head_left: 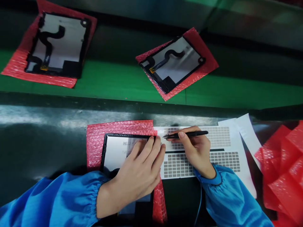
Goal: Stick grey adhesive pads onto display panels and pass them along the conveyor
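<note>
Left hand on the display panel, black tweezers in the right

The left hand (139, 165) lies palm down across a flat rectangular display panel (115, 154) with a silvery-white back and a black frame. Its fingers are bent and close together, the fingertips near the panel's far right corner; the thumb is hidden, so I cannot tell whether it grips anything. The forearm, in a gathered blue fabric sleeve (59, 198), comes in from the panel's near left. The right hand (196, 148), to the right of the panel, pinches slim black tweezers (196, 133) between thumb and fingers, wrist turned inward, the tips pointing left toward that same corner.

Under the panel lies red translucent bubble wrap (94, 145), showing past its left, far and right edges. Right of the panel, a white sheet with grids of small grey rectangles (224, 160) spreads beneath the right hand; farther right is a crumpled heap of red plastic wrap (284, 176). All rest on a dark, dully shining bench (47, 126).

Beyond the panel runs a green flat belt (113, 75) bearing two similar black-framed panels (71, 44) with black ribbon cables, each on red wrap.
</note>
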A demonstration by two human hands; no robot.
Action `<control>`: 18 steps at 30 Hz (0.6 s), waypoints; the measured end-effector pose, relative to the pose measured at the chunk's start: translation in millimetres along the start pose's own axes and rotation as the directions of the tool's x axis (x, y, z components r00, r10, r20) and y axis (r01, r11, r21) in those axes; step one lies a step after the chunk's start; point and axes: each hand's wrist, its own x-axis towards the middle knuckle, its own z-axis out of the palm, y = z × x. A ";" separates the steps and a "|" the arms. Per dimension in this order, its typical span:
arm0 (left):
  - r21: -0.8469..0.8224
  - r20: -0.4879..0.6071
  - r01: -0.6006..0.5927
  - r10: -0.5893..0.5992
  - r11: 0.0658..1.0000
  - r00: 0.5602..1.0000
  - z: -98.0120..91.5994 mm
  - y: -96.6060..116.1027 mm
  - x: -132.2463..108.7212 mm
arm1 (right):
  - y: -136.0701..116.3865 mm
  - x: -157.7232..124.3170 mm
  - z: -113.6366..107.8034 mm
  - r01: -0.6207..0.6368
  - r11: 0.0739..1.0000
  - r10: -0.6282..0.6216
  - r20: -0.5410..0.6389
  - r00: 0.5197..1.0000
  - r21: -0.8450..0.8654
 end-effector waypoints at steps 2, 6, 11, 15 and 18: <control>0.012 0.012 0.013 -0.013 1.000 1.000 7.5 4.4 8.7 | 5.1 2.2 -8.0 -0.002 1.000 0.002 0.005 1.000 -0.009; 0.047 0.021 0.033 -0.034 0.998 0.999 22.1 14.0 24.7 | 16.4 5.9 -22.6 0.015 1.000 -0.015 0.006 1.000 -0.026; 0.060 0.019 0.039 -0.041 0.997 0.999 33.9 27.0 39.6 | 27.3 8.2 -41.8 0.018 0.999 -0.018 0.001 1.000 -0.029; 0.055 0.034 0.047 -0.049 0.997 0.998 40.6 37.4 51.3 | 34.5 10.9 -57.2 0.013 1.000 -0.013 0.004 1.000 -0.021; 0.063 0.038 0.048 -0.050 0.997 0.998 44.9 45.0 59.1 | 39.9 12.7 -67.8 0.004 1.000 -0.004 0.007 1.000 -0.003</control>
